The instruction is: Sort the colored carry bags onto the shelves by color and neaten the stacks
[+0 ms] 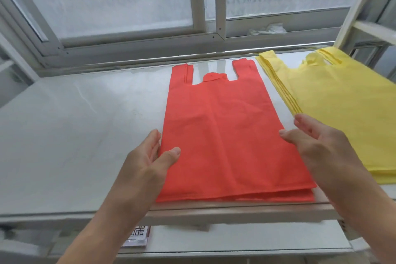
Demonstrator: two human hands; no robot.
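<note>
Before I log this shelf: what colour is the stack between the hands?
Red, plain; shown best in the head view.

Nothing really readable here tbh, only a small card (137, 237) on the lower shelf (235, 240) with a black square-patterned code, half hidden behind the left forearm.

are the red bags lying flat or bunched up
Flat. The red bags lie spread on the shelf, both handles straight toward the window; lower layers poke out at the near edge.

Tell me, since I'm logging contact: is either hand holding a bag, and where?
Nothing is held. Both open hands, left hand and right hand, flank the red bag stack sides.
</note>
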